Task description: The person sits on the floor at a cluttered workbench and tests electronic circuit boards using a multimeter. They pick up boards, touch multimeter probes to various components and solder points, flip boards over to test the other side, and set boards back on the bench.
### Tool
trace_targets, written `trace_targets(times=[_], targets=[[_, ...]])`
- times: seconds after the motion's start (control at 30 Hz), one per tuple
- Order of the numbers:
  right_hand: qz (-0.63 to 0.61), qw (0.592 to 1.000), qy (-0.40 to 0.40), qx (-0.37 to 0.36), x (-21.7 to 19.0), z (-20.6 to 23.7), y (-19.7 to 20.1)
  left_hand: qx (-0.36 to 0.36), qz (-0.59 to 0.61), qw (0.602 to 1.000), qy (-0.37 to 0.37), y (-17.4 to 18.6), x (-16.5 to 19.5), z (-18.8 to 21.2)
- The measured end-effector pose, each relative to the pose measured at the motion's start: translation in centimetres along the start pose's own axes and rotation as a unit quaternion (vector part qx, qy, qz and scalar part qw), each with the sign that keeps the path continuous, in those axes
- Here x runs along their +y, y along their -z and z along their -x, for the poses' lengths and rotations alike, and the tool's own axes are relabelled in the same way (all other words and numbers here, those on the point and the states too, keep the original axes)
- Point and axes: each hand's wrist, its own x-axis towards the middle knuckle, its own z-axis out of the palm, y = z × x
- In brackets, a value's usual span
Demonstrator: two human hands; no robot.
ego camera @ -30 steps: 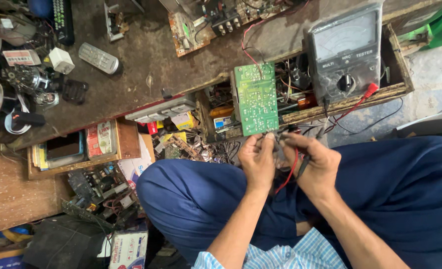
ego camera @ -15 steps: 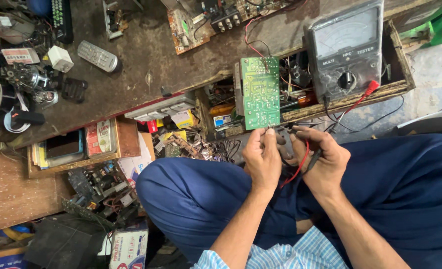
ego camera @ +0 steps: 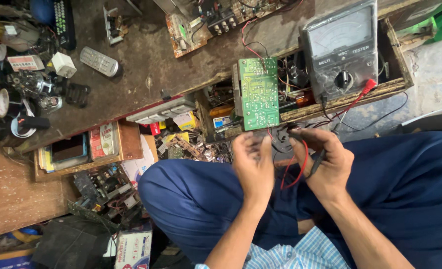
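Above our blue-trousered lap, our left hand [ego camera: 253, 167] hovering with fingers loosely apart just below the green circuit board [ego camera: 259, 93], our right hand [ego camera: 324, 162] clamped on black and red probe leads [ego camera: 300, 164], grey analogue meter [ego camera: 341, 47] beside the board

Even, soft daylight; moderately bright, no hard shadows. Brightest at upper right, on pale floor [ego camera: 430, 79] beside blue trouser leg. Faint sheen on meter face [ego camera: 336, 31], no strong glare. Dim toward lower left, black case [ego camera: 69, 246] nearly lost in shadow. Counter [ego camera: 146, 65] dull brown, evenly lit. Sharp focus on green circuit board [ego camera: 258, 93]. Slight motion blur on left hand [ego camera: 253, 167]; right hand [ego camera: 325, 162] crisper. Mild wide-angle stretch at frame edges, corners softer.
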Motion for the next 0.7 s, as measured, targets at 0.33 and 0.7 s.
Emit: trace_targets(times=[0.33,0.7], targets=[[-0.007,0.998,-0.012,-0.06,-0.9,0.0,0.8,-0.167,-0.216,0.884,-0.378,2.7,3.3,-0.2],[-0.021,0.996,0.011,-0.085,-0.3,0.5,1.8,-0.096,-0.13,0.916,-0.366,2.2,4.3,-1.4]])
